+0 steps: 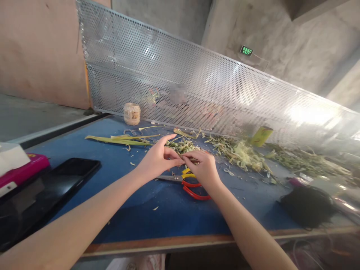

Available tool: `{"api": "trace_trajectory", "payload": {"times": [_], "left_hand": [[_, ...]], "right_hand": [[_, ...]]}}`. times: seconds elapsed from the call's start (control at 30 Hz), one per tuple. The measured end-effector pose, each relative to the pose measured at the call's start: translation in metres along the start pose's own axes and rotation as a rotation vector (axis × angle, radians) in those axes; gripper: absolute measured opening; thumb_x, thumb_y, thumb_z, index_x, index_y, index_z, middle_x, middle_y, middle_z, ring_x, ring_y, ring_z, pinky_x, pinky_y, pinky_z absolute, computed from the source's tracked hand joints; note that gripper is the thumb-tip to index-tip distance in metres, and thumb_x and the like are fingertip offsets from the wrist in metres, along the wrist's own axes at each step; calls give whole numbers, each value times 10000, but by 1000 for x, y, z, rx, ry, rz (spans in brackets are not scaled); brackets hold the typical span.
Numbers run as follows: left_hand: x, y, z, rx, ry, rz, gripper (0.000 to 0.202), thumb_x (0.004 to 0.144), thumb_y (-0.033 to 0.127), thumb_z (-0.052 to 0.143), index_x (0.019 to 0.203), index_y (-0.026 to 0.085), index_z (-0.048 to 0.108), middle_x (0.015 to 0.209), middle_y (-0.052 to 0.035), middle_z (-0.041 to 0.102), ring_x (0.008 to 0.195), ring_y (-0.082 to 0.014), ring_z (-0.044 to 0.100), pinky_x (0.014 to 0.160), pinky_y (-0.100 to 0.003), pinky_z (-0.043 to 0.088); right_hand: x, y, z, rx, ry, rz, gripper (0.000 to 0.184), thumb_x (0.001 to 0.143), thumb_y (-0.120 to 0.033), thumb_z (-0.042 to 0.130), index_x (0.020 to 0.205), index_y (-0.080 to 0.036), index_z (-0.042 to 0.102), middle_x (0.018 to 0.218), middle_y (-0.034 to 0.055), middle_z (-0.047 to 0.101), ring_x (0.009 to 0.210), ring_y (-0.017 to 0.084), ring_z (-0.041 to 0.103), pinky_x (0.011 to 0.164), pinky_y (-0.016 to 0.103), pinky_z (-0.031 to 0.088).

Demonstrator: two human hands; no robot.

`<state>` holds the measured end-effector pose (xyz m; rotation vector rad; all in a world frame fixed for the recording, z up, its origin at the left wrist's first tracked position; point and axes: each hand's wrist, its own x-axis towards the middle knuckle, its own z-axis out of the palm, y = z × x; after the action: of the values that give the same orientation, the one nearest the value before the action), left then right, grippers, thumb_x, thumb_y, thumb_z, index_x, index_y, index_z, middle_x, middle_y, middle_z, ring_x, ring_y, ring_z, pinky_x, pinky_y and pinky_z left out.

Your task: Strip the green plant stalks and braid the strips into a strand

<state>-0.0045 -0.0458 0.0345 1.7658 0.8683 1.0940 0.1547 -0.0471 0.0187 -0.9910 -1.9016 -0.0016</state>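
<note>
My left hand (154,159) and my right hand (205,167) meet over the middle of the table. Thumb and fingers of each are pinched on a thin brownish plant strip (181,155), mostly hidden by the fingers. The left index finger sticks out forward. Scissors (196,194) with red and yellow handles lie just below the hands, blades pointing left. Behind the fingers is a small heap of pale green plant shreds (188,145). Long yellow-green leaves (120,141) lie left of that heap.
A roll of pale twine (132,114) stands before the perforated metal screen (168,56). More plant shreds (242,153) and a yellow-green box (261,136) are at right, with a dark bundle (308,206) nearer. A black phone (74,167) and a magenta box (36,165) sit left.
</note>
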Motion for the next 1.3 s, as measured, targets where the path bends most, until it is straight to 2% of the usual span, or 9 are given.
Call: {"api": "trace_trajectory", "payload": {"times": [0.17,0.27,0.37,0.5,0.7,0.77,0.97,1.13,1.3], "left_hand": [[1,0,0,89,16,61,746,664,234,640,1300,186,253,708,-9,643,557,-115,552,480,-222,424],[4,-4,-4,145,109,167,711,720,234,581,1317,169,201,759,-36,635,665,-143,575,514,-233,448],[6,-10,-9,266,205,401,756,730,175,554,1343,190,111,863,-53,593,677,-129,542,505,-224,443],[5,-17,-11,496,158,658,817,740,136,548,1364,241,31,864,-23,584,633,-104,501,613,-252,460],[4,-18,-7,606,-5,840,822,794,121,502,1365,223,-81,854,-15,653,837,-146,582,794,-324,463],[4,-18,-7,624,-41,857,809,802,120,497,1365,227,-75,857,-4,670,861,-142,588,828,-332,456],[-1,-14,-7,589,23,773,761,797,159,526,1371,237,32,789,17,689,880,-159,607,822,-343,478],[-6,-8,-7,563,8,750,763,796,175,531,1364,256,28,752,25,684,884,-168,605,861,-380,460],[-10,-2,-5,422,95,650,784,756,222,591,1356,266,87,712,23,665,803,-187,622,804,-374,488]], "right_hand": [[-1,1,2,39,1,25,142,730,-165,529,696,-169,666,665,37,655,628,137,587,594,243,458],[1,3,1,226,-28,205,135,730,-227,543,681,-172,656,600,14,614,529,112,543,506,224,427],[4,6,-1,500,-75,415,167,709,-316,580,674,-166,646,527,-13,553,413,77,460,411,206,368],[5,6,-2,764,-75,512,169,667,-335,628,645,-168,639,517,-25,532,404,64,447,403,200,357],[4,5,-3,854,-144,510,153,671,-325,637,650,-174,646,521,-29,545,407,55,457,419,195,359],[4,5,-3,841,-177,508,154,680,-324,631,649,-174,645,512,-33,539,408,52,457,424,193,357],[4,5,-3,904,-191,541,168,678,-332,639,649,-166,636,489,-47,511,396,43,433,413,187,337],[4,-1,-5,1013,-244,597,142,664,-299,652,644,-159,637,521,-38,551,398,36,443,410,181,336],[5,-5,-11,1163,-331,655,111,634,-264,669,621,-157,641,541,-12,610,411,45,464,398,176,337]]}}
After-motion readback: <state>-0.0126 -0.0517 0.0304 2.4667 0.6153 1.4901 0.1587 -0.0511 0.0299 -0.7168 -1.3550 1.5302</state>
